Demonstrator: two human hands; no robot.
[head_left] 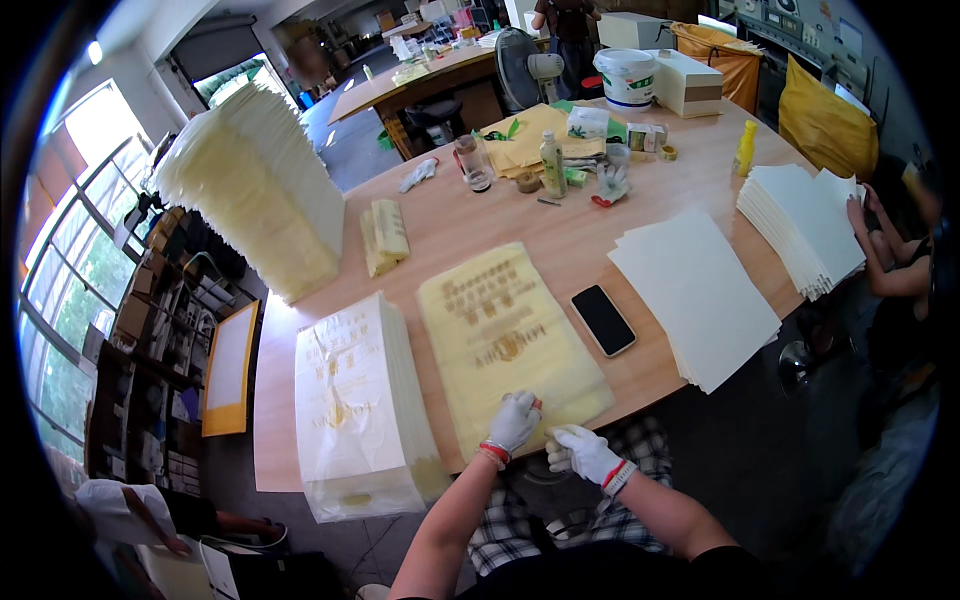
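Note:
A flat pile of pale yellow plastic bags with gold print lies in front of me at the table's near edge. My left hand, in a white glove with bare fingertips showing, rests on its near end with the fingers drawn together; what they pinch is hidden. My right hand, also gloved in white, is just right of it at the table edge, fingers curled in. Whether the bag's edge is in that hand cannot be made out. A thick stack of white sheets in clear printed plastic lies to the left.
A black phone and fanned white sheets lie to the right. A tall leaning stack and a folded bag stand far left. A bottle, jar and bucket are farther back. Another person's hands touch sheets at right.

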